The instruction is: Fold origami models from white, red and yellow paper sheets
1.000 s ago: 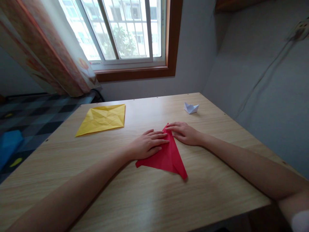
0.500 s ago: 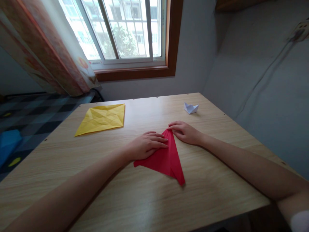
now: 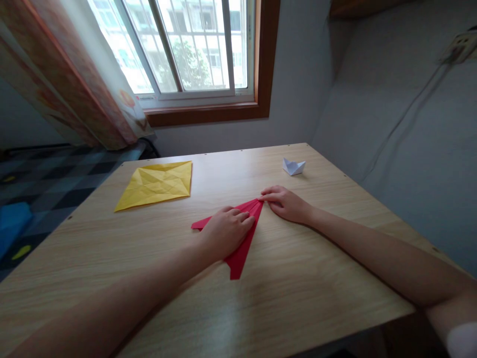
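A folded red paper (image 3: 240, 253) lies flat near the middle of the wooden table (image 3: 298, 293), shaped as a narrow pointed piece. My left hand (image 3: 223, 232) rests on top of it with fingers curled, pressing it down. My right hand (image 3: 285, 204) lies flat to the right, its fingertips on the paper's far tip. Part of the red paper is hidden under my left hand.
A creased yellow paper square (image 3: 156, 184) lies flat at the table's far left. A small white folded paper boat (image 3: 293, 166) stands at the far right near the wall. A window and a curtain are behind the table; the table's edge runs close on the right.
The red paper has turned to the left: its near point swung from right of centre toward my left arm, and it looks narrower. My left hand moved with it; my right hand stayed at the tip.
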`<state>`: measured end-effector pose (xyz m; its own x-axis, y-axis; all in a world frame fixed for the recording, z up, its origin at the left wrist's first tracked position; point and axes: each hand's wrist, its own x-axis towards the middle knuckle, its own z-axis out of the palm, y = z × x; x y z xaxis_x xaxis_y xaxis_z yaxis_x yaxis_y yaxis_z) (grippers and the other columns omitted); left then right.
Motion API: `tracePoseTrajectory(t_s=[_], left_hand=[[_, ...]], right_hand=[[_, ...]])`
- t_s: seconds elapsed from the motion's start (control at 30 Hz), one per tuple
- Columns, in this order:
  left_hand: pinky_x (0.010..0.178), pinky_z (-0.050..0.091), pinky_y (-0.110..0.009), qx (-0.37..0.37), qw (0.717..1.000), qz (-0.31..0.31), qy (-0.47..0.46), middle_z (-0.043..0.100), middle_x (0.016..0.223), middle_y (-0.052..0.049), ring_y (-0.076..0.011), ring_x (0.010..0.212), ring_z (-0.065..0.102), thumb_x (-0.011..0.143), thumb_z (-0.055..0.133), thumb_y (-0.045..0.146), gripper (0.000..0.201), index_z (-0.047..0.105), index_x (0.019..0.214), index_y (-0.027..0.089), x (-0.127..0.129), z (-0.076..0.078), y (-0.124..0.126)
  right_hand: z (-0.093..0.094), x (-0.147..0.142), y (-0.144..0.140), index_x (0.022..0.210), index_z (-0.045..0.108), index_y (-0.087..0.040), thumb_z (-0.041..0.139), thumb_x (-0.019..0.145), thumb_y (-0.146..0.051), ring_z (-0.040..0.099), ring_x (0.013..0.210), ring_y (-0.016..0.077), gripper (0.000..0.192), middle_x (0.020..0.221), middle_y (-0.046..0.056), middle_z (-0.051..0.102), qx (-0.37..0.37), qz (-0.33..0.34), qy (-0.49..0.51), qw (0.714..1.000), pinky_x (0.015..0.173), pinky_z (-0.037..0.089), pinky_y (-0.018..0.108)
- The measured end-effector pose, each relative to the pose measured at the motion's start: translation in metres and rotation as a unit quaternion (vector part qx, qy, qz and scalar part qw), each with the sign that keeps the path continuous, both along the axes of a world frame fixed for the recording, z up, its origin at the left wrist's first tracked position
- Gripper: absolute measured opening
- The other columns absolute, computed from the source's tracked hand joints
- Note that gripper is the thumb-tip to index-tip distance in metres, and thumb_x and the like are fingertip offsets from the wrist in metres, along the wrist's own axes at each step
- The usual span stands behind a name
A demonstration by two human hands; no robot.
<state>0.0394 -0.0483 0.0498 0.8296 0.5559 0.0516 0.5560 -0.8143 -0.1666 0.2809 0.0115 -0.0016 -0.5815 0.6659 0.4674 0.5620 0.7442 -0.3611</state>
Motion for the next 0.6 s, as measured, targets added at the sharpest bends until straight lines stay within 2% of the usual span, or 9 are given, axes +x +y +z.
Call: tracePoseTrajectory(t_s=[0.07, 0.17, 0.3, 0.47, 0.6], left_hand=[[0.088, 0.046, -0.038, -0.005, 1.000, 0.017, -0.002, 0.073, 0.104, -0.010, -0.0242, 0.099, 0.067, 0.096, 0.046, 0.015, 0.021, 0.064, 0.106, 0.016, 0.001, 0.000, -0.001], [0.084, 0.048, -0.037, -0.009, 0.998, 0.050, -0.028, 0.073, 0.100, -0.009, -0.0234, 0.094, 0.067, 0.099, 0.041, 0.024, 0.025, 0.065, 0.099, 0.017, 0.001, 0.000, -0.002], [0.079, 0.049, -0.038, 0.013, 0.994, 0.090, -0.066, 0.073, 0.097, -0.010, -0.0251, 0.090, 0.067, 0.099, 0.042, 0.032, 0.029, 0.066, 0.095, 0.017, 0.000, -0.003, -0.001], [0.082, 0.051, -0.035, 0.017, 0.992, 0.069, -0.109, 0.074, 0.099, -0.008, -0.0234, 0.093, 0.067, 0.098, 0.048, 0.035, 0.025, 0.068, 0.097, 0.019, -0.008, -0.012, 0.010], [0.081, 0.051, -0.033, 0.022, 0.987, 0.074, -0.139, 0.076, 0.098, -0.005, -0.0220, 0.093, 0.069, 0.097, 0.049, 0.036, 0.025, 0.069, 0.100, 0.021, -0.014, -0.017, 0.019]], right_hand=[[0.000, 0.000, 0.000, 0.115, 0.072, -0.020, 0.051, 0.087, -0.008, 0.063, 0.109, 0.0229, 0.037, 0.116, 0.012, 0.069, 0.002, 0.002, 0.001, 1.000, 0.097, 0.051, 0.041], [0.000, 0.000, 0.000, 0.113, 0.073, -0.020, 0.053, 0.088, -0.010, 0.063, 0.108, 0.0227, 0.033, 0.116, 0.012, 0.069, 0.005, 0.006, 0.006, 1.000, 0.096, 0.052, 0.041], [0.006, -0.002, -0.004, 0.100, 0.075, -0.018, 0.053, 0.094, -0.021, 0.065, 0.105, 0.0235, 0.023, 0.110, 0.012, 0.071, 0.010, 0.009, 0.009, 1.000, 0.094, 0.052, 0.040], [0.011, -0.003, -0.008, 0.088, 0.074, -0.019, 0.056, 0.093, -0.024, 0.065, 0.103, 0.0242, 0.019, 0.107, 0.011, 0.072, 0.026, 0.014, 0.013, 0.999, 0.092, 0.052, 0.041], [0.007, -0.002, -0.007, 0.100, 0.074, -0.022, 0.062, 0.089, -0.027, 0.064, 0.106, 0.0248, 0.016, 0.112, 0.010, 0.072, 0.061, 0.046, -0.014, 0.997, 0.095, 0.050, 0.043]])
